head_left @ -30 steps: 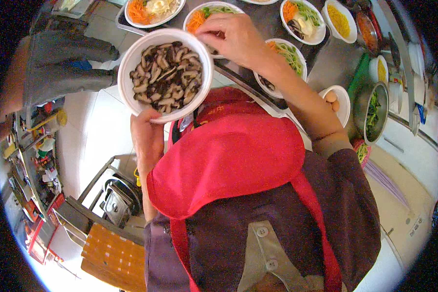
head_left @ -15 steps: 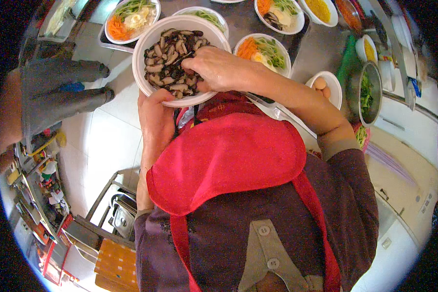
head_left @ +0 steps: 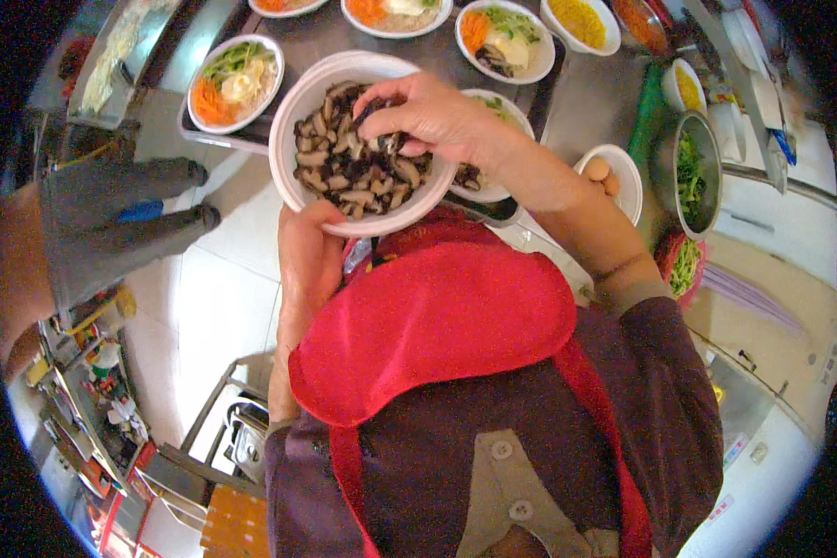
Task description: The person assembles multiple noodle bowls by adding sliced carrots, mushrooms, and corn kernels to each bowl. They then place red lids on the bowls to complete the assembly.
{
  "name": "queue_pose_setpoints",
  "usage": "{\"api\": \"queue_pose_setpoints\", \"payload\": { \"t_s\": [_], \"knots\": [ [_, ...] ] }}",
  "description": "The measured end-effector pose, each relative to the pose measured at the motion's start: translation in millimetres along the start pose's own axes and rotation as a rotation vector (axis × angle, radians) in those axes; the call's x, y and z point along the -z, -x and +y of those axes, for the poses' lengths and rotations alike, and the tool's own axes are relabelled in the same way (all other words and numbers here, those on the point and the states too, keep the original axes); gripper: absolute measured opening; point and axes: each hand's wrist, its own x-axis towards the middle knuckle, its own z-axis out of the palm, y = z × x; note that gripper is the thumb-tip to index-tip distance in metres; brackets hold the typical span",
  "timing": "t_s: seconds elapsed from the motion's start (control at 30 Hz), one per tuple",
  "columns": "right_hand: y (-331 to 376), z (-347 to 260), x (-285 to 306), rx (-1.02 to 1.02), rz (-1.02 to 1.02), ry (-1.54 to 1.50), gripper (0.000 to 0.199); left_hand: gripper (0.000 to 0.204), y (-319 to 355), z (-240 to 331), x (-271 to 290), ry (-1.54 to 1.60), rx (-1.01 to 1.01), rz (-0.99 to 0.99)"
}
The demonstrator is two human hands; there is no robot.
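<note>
I see the hands apart from each other but working at one vessel: the left hand (head_left: 312, 246) is clamped on the near rim of a white bowl (head_left: 286, 153), its thumb over the edge and its other fingers hidden, while the right hand (head_left: 426, 119) reaches over the far side with bent fingers closed around a few of the sliced mushrooms (head_left: 358, 191). The rest lie in the bowl, between the two hands. Just behind the right wrist I make out a partly covered dish (head_left: 527, 132) with mushroom slices at its near edge. Beyond the left hand, a dish of carrot, greens and a pale dollop (head_left: 280, 76) sits apart. Right of the right forearm, on the bench (head_left: 577, 121), stands a white bowl of eggs (head_left: 631, 181), then a steel bowl of leafy greens (head_left: 713, 181).
</note>
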Motion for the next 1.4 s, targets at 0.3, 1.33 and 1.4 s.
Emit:
{"api": "queue_pose_setpoints", "payload": {
  "t_s": [0.3,1.33,1.4],
  "knots": [
    [-21.6,-44.0,59.8,0.159,0.142,-0.082,0.021,0.062,1.5,4.1,11.2,0.036,0.001,0.164],
    [-186.0,-5.6,164.6,0.744,0.337,1.088,0.018,0.073,-1.6,22.5,45.4,-0.030,0.061,0.491],
    [-189.6,-10.8,168.9,0.754,0.411,1.191,0.016,0.074,0.8,31.7,29.6,-0.117,0.151,0.592]
  ]
}}
